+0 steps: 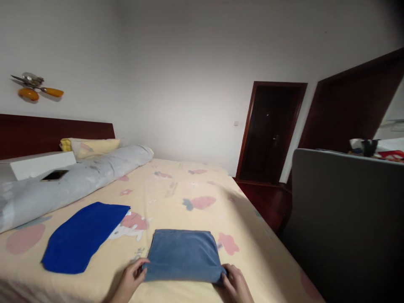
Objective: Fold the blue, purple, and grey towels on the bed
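A grey-blue cloth, folded into a rough rectangle, lies on the bed in front of me. At its near left corner, my left hand pinches the edge between thumb and fingers. My right hand grips the near right corner in the same way. The near edge looks folded over into a band between the two hands. To the left, a bright blue cloth is spread flat on the sheet, apart from both hands.
The bed sheet is cream with carrot and rabbit prints. A long grey bolster carries a phone, with a white box behind it. A yellow pillow leans by the headboard. A dark grey panel stands at right.
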The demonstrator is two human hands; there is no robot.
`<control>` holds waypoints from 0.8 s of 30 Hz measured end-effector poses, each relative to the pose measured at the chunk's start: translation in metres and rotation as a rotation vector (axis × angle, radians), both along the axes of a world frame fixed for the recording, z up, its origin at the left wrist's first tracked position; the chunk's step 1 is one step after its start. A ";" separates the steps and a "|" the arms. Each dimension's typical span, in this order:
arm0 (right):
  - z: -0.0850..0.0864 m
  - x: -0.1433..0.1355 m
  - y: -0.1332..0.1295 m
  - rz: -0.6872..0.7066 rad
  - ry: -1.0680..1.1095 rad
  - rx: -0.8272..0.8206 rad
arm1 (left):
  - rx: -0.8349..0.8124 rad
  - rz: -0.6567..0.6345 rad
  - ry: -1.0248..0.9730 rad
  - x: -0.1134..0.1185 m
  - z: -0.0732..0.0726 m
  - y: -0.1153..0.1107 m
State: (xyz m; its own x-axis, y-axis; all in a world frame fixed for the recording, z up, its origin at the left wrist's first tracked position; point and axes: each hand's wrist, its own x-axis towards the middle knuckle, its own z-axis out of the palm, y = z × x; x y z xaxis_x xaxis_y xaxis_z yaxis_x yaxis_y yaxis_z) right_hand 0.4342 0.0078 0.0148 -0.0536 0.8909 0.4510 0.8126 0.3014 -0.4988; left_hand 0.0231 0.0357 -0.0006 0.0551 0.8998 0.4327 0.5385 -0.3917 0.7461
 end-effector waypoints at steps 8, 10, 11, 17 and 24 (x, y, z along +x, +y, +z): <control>-0.025 -0.005 0.034 -0.179 -0.082 0.090 | 0.033 0.292 0.370 0.012 -0.007 0.021; -0.031 -0.007 0.037 -0.238 -0.153 0.189 | 0.106 0.376 0.473 0.017 -0.009 0.021; -0.035 -0.010 0.038 -0.230 -0.186 0.238 | 0.152 0.402 0.498 0.022 -0.010 0.020; -0.055 -0.071 0.044 0.183 -0.365 0.471 | 0.490 -0.021 0.632 0.084 -0.026 0.012; -0.068 -0.076 0.054 0.342 -0.477 0.314 | 0.285 -0.158 0.839 0.095 -0.022 0.008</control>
State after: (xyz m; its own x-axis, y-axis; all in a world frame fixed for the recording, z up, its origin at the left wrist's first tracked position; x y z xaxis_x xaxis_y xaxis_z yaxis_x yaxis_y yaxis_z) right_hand 0.3586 0.0620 -0.0536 -0.5679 0.6184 0.5432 0.7553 0.6538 0.0453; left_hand 0.1183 0.0435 -0.0226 0.5675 0.7198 0.3999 0.7867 -0.6173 -0.0054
